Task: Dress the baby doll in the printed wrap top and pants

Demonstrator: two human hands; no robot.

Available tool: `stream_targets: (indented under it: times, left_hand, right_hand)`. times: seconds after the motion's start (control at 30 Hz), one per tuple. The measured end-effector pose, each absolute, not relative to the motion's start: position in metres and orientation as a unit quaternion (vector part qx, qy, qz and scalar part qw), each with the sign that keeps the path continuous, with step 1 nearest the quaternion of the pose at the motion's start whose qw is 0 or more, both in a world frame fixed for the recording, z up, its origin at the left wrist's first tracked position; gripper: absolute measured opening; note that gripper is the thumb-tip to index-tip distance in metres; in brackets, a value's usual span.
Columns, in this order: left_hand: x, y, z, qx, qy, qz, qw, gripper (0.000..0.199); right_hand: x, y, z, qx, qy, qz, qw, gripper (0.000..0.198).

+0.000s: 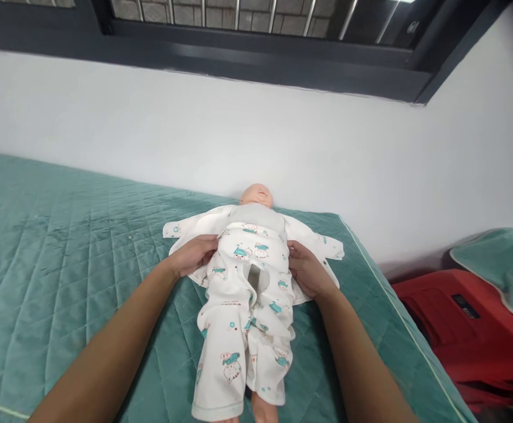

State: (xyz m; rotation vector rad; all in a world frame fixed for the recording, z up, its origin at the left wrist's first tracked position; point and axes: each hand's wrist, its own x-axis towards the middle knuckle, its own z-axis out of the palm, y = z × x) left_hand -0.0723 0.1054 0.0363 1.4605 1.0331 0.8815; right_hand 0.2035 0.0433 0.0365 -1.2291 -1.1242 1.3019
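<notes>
While the quilted green cover (pixel 63 270) spreads from the far left, the left grip (pixel 196 256) rests against one side of the printed white trousers (pixel 230 294) at waist level, its fingers bent; whether they pinch the cloth, I cannot tell. Between both grips the doll (pixel 255 195) lies face up, wearing the trousers, a matching top (pixel 210 221) spread about its torso. The right grip (pixel 308 270) touches the opposite waist side, fingers curled, its hold equally unclear. Farther right stands red plastic furniture (pixel 472 329).
</notes>
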Motion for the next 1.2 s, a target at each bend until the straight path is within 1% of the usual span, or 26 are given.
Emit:
stream_targets:
  times: [0.1,0.17,0.27,0.4,0.57,0.67,0.77,0.87,1.0,1.1,1.2]
  left_hand:
    - [-0.071,0.106,0.035,0.560,0.382,0.342,0.651,0.023]
    - [-0.069,0.106,0.035,0.540,0.379,0.342,0.669,0.025]
    - [-0.067,0.104,0.038,0.545,0.406,0.339,0.651,0.027]
    - [-0.062,0.098,0.045,0.561,0.451,0.361,0.593,0.028]
    - [-0.053,0.092,0.048,0.565,0.484,0.394,0.539,0.026]
    - [-0.049,0.091,0.046,0.545,0.465,0.411,0.564,0.021]
    - [-0.049,0.095,0.041,0.482,0.421,0.426,0.639,0.024]
    - [-0.052,0.103,0.035,0.429,0.381,0.425,0.700,0.029]
    - [-0.059,0.112,0.032,0.412,0.330,0.393,0.752,0.033]
    - [-0.064,0.111,0.034,0.431,0.307,0.382,0.758,0.034]
    - [-0.067,0.107,0.036,0.459,0.303,0.381,0.744,0.034]
  right_hand:
    - [0.203,0.044,0.035,-0.512,-0.461,0.535,0.489,0.030]
    - [0.203,0.045,0.034,-0.521,-0.465,0.528,0.483,0.029]
    - [0.202,0.047,0.031,-0.536,-0.474,0.513,0.474,0.028]
    - [0.201,0.047,0.030,-0.564,-0.500,0.476,0.453,0.028]
    - [0.200,0.049,0.027,-0.583,-0.528,0.418,0.456,0.024]
    - [0.199,0.051,0.025,-0.598,-0.538,0.374,0.462,0.026]
    - [0.200,0.053,0.023,-0.604,-0.529,0.357,0.477,0.029]
    - [0.202,0.055,0.022,-0.586,-0.512,0.376,0.504,0.029]
    - [0.205,0.054,0.021,-0.544,-0.486,0.452,0.514,0.030]
    - [0.207,0.052,0.024,-0.500,-0.475,0.509,0.515,0.031]
    - [0.212,0.050,0.027,-0.482,-0.477,0.538,0.501,0.032]
